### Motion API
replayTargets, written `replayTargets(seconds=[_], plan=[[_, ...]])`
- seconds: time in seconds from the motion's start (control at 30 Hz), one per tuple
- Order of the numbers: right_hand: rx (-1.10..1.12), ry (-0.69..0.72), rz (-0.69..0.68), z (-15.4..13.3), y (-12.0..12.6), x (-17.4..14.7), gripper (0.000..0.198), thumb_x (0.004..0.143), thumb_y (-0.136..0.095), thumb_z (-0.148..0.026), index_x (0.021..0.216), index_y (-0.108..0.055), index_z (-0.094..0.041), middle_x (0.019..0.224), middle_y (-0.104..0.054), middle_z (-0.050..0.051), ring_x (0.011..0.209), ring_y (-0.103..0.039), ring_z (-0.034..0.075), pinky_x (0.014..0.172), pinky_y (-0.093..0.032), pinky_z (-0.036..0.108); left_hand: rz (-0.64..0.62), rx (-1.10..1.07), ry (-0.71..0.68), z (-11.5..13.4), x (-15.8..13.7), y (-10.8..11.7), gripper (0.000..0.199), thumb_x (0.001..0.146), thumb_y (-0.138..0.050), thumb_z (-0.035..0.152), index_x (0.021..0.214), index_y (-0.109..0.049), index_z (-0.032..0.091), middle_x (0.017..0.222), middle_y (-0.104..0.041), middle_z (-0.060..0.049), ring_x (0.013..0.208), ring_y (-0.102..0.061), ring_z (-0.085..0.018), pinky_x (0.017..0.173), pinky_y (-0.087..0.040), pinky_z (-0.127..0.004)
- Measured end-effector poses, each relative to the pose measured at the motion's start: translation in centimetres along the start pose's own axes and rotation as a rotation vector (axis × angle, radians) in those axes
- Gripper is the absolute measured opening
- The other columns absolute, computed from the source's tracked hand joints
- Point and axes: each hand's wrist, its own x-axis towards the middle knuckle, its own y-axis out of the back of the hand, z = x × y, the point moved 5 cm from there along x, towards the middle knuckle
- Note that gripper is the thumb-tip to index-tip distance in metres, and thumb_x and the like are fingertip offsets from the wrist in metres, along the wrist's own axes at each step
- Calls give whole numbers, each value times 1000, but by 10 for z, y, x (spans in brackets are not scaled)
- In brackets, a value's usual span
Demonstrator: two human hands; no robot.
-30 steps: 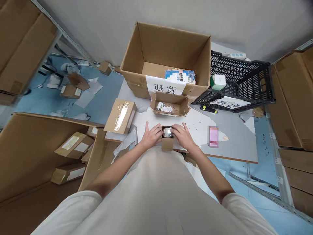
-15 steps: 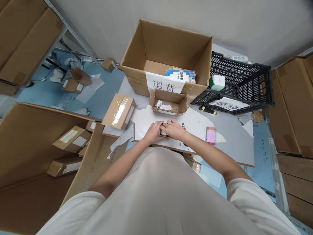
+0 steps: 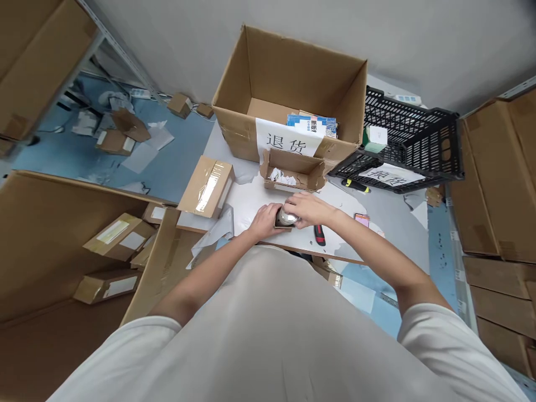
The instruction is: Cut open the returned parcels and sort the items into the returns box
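Observation:
My left hand point(image 3: 264, 221) is closed around the side of a small cardboard box point(image 3: 277, 223) near the table's front edge. A shiny silver, rounded object point(image 3: 287, 218) shows at the box's open top; its exact kind I cannot make out. The fingers of my right hand point(image 3: 312, 209) grip this object from above and to the right. Part of the object and of the box is hidden by my hands. Just to the right lies a red and black box cutter point(image 3: 320, 235). Behind my hands stands an open small carton point(image 3: 310, 177) with crumpled white paper in it.
A large open carton point(image 3: 234, 131) with blue packs stands at the back, beside a black plastic crate point(image 3: 435, 142). A taped parcel point(image 3: 205, 184) lies at left, near a big carton point(image 3: 62, 192) holding several parcels. A yellow-black cutter point(image 3: 355, 185) and a phone point(image 3: 362, 219) lie at right.
My right hand has lifted slightly and now grips the silver object, which shows above the small box. Before, both hands were around the box. The view has shifted slightly.

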Motion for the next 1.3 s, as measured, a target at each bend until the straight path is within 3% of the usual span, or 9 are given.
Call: replayTargets(seconds=[0.2, 0.33, 0.4, 0.47, 0.57, 0.7, 0.9, 1.13, 1.3], plan=[[92, -130, 195, -3, 64, -30, 31, 68, -63, -31, 95, -54, -19, 93, -59, 8, 83, -48, 22, 72, -30, 32, -21, -8, 24, 5, 0, 4, 94, 57, -78, 54, 133, -37, 15, 131, -49, -18, 124, -45, -35, 104, -32, -52], [196, -193, 319, -2, 105, -44, 30, 67, -61, -29, 93, -51, -19, 89, -56, 6, 81, -47, 21, 73, -34, 32, 19, -39, 40, 7, -4, 21, 120, 50, -75, 69, 144, -24, 14, 151, -23, -25, 141, -13, -45, 108, -10, -67], [270, -229, 365, 0, 124, -49, 29, 68, -62, -30, 92, -50, -20, 90, -56, 6, 83, -48, 21, 74, -36, 32, 84, -136, 0, 11, -1, 38, 126, 50, -73, 71, 148, -15, 15, 154, -12, -25, 142, -4, -45, 108, -8, -68], [370, -288, 417, 3, 141, -53, 29, 69, -63, -32, 92, -51, -21, 95, -56, 6, 86, -49, 21, 75, -38, 34, 118, -315, -88, 19, 6, 56, 127, 51, -76, 67, 148, -12, 16, 154, -16, -24, 142, -14, -42, 110, -16, -61], [586, -372, 548, 11, 160, -56, 32, 69, -67, -40, 93, -53, -22, 102, -58, 4, 91, -52, 21, 79, -41, 35, 129, -616, -160, 28, 17, 80, 108, 53, -80, 57, 141, -31, 16, 140, -44, -20, 127, -46, -34, 103, -39, -47], [918, -361, 726, 17, 164, -49, 44, 61, -77, -47, 91, -55, -23, 102, -60, 4, 99, -56, 23, 81, -45, 36, 204, -819, -65, 25, 14, 97, 73, 53, -82, 46, 114, -54, 17, 109, -64, -11, 97, -63, -25, 83, -51, -36], [1082, -254, 831, 12, 140, -27, 47, 71, -66, -62, 95, -53, -23, 114, -61, 8, 113, -54, 26, 91, -44, 44, 131, -957, 1, 19, -11, 95, 61, 52, -82, 39, 102, -57, 16, 92, -64, -4, 78, -63, -18, 67, -50, -29], [968, -183, 676, 8, 136, -35, 55, 81, -57, -58, 127, -53, -28, 131, -57, 7, 125, -48, 26, 105, -34, 50, 147, -924, -6, 23, -14, 109, 59, 51, -80, 42, 100, -56, 17, 88, -63, -3, 79, -61, -18, 68, -48, -29], [806, -150, 606, 3, 135, -40, 54, 87, -50, -56, 136, -48, -32, 136, -53, 5, 130, -43, 25, 108, -31, 50, 137, -952, 35, 23, -18, 108, 56, 48, -79, 45, 92, -57, 17, 82, -63, -1, 74, -60, -18, 65, -47, -29]])
